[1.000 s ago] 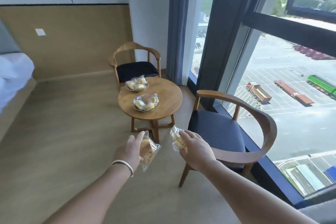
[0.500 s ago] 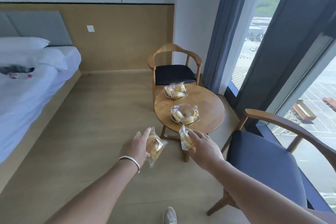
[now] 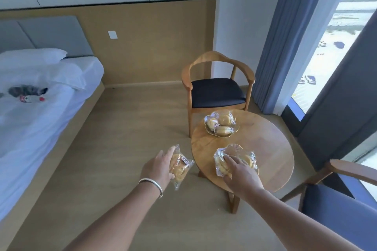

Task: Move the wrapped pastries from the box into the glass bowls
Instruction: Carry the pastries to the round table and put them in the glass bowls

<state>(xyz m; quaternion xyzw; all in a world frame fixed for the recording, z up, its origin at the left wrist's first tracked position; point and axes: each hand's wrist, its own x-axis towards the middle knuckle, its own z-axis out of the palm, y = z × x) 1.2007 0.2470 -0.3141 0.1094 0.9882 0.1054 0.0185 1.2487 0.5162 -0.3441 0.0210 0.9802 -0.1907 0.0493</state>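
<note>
Wrapped pastries: one at the near bowl, one held off the counter

Wrapped pastries occupy four positions. The left hand [image 3: 160, 166] grasps one wrapped pastry [image 3: 180, 166] in clear film, fingers curled round its left side; the packet hangs over the floor [image 3: 126, 128], just left of the counter [image 3: 269, 149] edge and not touching it. A silver bracelet [image 3: 152, 185] sits on the left wrist.

The right hand [image 3: 240, 173] reaches over the near edge of the counter and holds a second wrapped pastry [image 3: 221, 164] at the near glass bowl [image 3: 234, 149]. Its fingers lie curled on top of the packet. The packet sits at the left side of this bowl; whether it rests fully inside cannot be told. Further packets [image 3: 247, 159] lie in the same bowl, just beyond the right hand's fingertips.

The far glass bowl [image 3: 221, 123] stands beyond both hands, near the far left edge of the counter, well apart from either hand. It holds several wrapped pastries piled together.

Surroundings:
- A wooden chair [image 3: 217, 85] with a dark seat stands beyond the far bowl.
- A second chair [image 3: 336, 206] stands to the right of the right forearm.
- A bed [image 3: 40, 108] with white linen lies well to the left of the left hand.
- Blue curtains [image 3: 285, 36] and a window [image 3: 330, 47] are beyond and to the right of the right hand.
</note>
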